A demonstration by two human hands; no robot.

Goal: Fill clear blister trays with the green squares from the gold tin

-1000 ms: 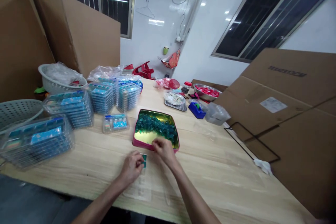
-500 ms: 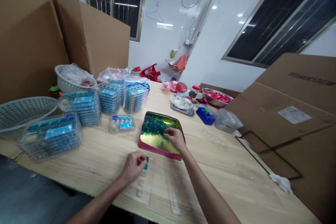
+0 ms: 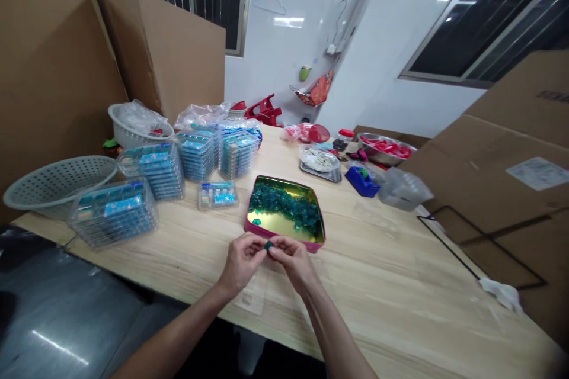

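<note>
My left hand (image 3: 242, 259) and my right hand (image 3: 293, 257) meet just in front of a pink tin (image 3: 267, 228) with a gold inside. Both pinch one small teal piece (image 3: 268, 245) between their fingertips. The tin holds a heap of teal pieces (image 3: 287, 206). Under my hands lies a clear plastic tray (image 3: 254, 299) flat on the wooden table (image 3: 400, 284). A small filled clear pack (image 3: 217, 195) lies left of the tin.
Stacks of filled clear packs (image 3: 153, 169) stand at the left with two white baskets (image 3: 56, 180). Behind the tin are a metal dish (image 3: 320, 161), a blue item (image 3: 360, 180), a clear bag (image 3: 402, 189) and a bowl of red things (image 3: 384, 149). Cardboard sheets (image 3: 502, 189) lean at right and left.
My right hand left the tin and came back to my left hand with a teal piece. Both hands now pinch it together. The camera view shifted to the right.
</note>
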